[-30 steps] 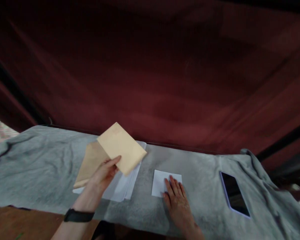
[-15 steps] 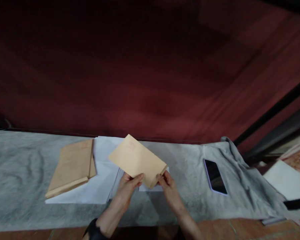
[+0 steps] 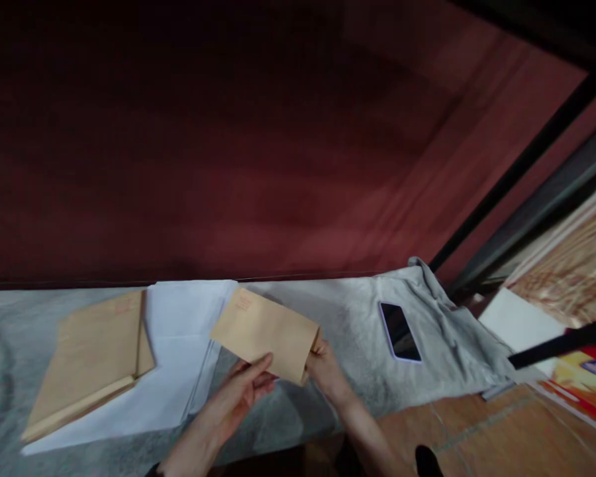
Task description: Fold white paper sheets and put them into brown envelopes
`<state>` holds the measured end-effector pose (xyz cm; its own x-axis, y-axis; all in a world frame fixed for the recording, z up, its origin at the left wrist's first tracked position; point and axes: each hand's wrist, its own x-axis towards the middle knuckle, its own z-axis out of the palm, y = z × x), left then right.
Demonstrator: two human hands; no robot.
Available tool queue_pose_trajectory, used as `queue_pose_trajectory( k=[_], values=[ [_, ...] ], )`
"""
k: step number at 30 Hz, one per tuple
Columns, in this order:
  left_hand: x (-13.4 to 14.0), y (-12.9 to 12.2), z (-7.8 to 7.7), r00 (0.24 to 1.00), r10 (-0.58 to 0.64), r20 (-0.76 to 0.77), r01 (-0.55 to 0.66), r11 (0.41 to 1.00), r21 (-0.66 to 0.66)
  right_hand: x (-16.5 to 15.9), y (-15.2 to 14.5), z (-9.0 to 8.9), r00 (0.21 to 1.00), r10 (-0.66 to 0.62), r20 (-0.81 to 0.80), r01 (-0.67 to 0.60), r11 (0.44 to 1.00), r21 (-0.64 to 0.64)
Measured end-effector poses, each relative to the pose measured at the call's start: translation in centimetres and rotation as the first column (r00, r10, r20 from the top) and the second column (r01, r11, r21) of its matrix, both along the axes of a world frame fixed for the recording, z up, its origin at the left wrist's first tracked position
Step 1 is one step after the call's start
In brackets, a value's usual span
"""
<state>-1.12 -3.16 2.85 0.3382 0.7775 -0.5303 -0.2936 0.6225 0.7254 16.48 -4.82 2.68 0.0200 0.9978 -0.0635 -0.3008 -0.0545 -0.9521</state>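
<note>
A tan kraft-paper envelope (image 3: 265,331) with small red print near its upper left corner is held up, tilted, above the cloth. My left hand (image 3: 246,384) grips its lower edge, thumb on top and the other fingers underneath. At the envelope's right end, my right hand (image 3: 320,364) is closed on the open-looking edge; some of its fingertips are hidden there. To the left, several tan envelopes (image 3: 89,351) lie piled on white paper sheets (image 3: 186,351).
A phone with a purple edge (image 3: 400,332) lies on the grey cloth (image 3: 347,311) at the right. Behind hangs a dark red curtain (image 3: 258,199). Black bars (image 3: 516,165) slant along the right side. A red and yellow package (image 3: 583,377) sits low on the right above tiled floor (image 3: 457,424).
My view has swung right, so the pile shifts left. The envelope is lower and less steeply tilted. A small white piece visible beneath it earlier is out of sight.
</note>
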Motion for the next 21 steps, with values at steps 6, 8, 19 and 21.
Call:
queue_pose_trajectory(
  k=[6, 8, 19, 21],
  values=[
    [-0.2, -0.3, 0.2, 0.831, -0.002, -0.556, 0.414, 0.669, 0.617, 1.7, 0.6, -0.6, 0.988, -0.121, 0.100, 0.116, 0.992, 0.050],
    [-0.6, 0.2, 0.9, 0.721, 0.341, -0.603, 0.512, 0.325, 0.795, 2.3, 0.3, -0.2, 0.997, -0.024, 0.080, 0.020, 0.999, 0.040],
    [-1.4, 1.3, 1.0, 0.364, 0.680, -0.636, 0.902, -0.086, 0.424, 3.7, -0.7, 1.8, 0.968, 0.247, 0.051, -0.247, 0.969, -0.003],
    [-1.3, 1.2, 1.3, 0.365, 0.671, -0.645, 0.900, -0.078, 0.428, 3.9, -0.7, 1.6, 0.967, 0.251, 0.046, -0.251, 0.968, -0.009]
  ],
)
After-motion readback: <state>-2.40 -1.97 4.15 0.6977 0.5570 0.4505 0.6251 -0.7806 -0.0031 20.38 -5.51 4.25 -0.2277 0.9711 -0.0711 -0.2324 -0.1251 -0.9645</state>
